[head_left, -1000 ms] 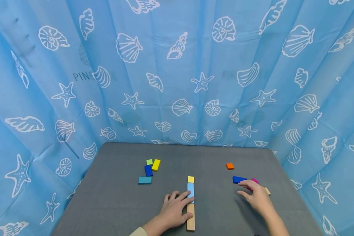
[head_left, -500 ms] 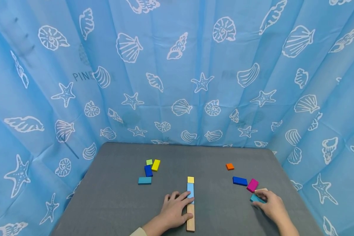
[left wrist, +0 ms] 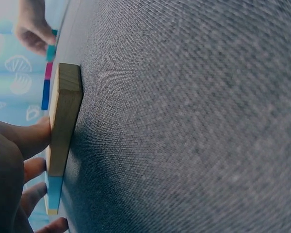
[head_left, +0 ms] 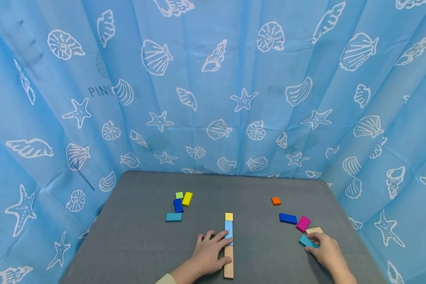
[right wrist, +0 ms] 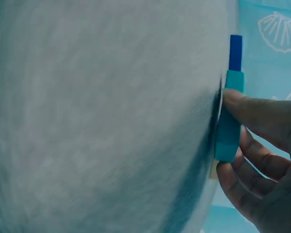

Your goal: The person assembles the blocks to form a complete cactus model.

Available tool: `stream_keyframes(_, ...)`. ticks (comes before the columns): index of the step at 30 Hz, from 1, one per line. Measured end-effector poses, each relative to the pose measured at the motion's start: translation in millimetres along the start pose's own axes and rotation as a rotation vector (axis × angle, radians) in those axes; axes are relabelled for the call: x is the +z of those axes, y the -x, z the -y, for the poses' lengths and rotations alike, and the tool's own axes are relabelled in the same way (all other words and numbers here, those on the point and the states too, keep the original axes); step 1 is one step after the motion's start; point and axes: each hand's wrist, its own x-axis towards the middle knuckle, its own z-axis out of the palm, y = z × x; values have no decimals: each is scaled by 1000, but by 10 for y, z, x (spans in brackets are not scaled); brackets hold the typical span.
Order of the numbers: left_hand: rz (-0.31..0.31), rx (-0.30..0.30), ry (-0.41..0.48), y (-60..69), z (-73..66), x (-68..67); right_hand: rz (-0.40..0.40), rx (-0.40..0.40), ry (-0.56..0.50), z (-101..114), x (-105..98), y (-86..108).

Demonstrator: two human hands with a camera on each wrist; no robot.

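Note:
A straight row runs away from me on the grey table: a wooden block [head_left: 228, 272], then a light blue block [head_left: 228, 225], then a small yellow block [head_left: 228, 216] at the far end. My left hand [head_left: 208, 252] rests along the row, fingertips on the light blue block and thumb against the wooden block. To the right, my right hand [head_left: 327, 250] pinches a teal block [right wrist: 230, 131] between thumb and fingers, low at the table. Right behind it lies another wooden block [head_left: 314, 230], partly hidden by the fingers. A magenta block [head_left: 303, 223] sits just beyond.
Farther right lie a dark blue block [head_left: 288, 218] and an orange block [head_left: 275, 201]. On the left, a lime block [head_left: 179, 195], a yellow block [head_left: 187, 199], a dark blue block [head_left: 178, 205] and a teal block [head_left: 173, 217] are grouped. A shell-print curtain [head_left: 198, 98] surrounds the table.
My right hand has come down toward me and to the right, from above the magenta block to the teal block, which it now pinches. My left hand has stayed in place.

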Motion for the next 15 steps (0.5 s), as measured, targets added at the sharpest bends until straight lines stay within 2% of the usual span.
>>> stream_keyframes(9,10,-18,1,14,-28,-48,-66,-172,-13,339,-69,42)
stream_keyframes(15,20,-23,-1,-9,-19,-25,-52,-238,-63,605,15,-14)
